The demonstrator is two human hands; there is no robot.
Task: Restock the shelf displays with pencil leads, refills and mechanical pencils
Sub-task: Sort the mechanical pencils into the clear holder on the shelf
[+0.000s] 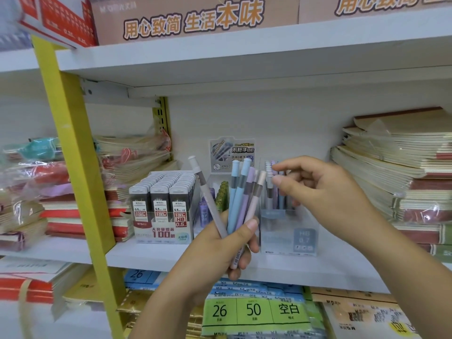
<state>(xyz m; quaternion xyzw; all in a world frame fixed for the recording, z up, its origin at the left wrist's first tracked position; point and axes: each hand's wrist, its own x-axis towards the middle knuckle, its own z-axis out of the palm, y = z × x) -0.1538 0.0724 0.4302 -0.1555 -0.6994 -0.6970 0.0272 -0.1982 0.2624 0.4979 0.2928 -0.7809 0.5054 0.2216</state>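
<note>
My left hand (220,245) grips a fanned bunch of mechanical pencils (241,192), grey, blue, lilac and pink, held upright in front of the middle shelf. My right hand (320,192) hovers over the clear acrylic pencil display (288,231), thumb and forefinger close together among the pencil tops (271,177) standing in it; whether they pinch one I cannot tell. To the left stands a display box of 0.5 HB lead cases (162,206). Between the two displays are purple and green lead tubes (215,201).
A yellow shelf upright (73,148) runs down the left. Stacks of wrapped notebooks (403,172) fill the right end of the shelf, and more stacks (61,192) lie on the left. Loose-leaf paper packs (254,311) sit on the shelf below. Cartons (193,18) line the top shelf.
</note>
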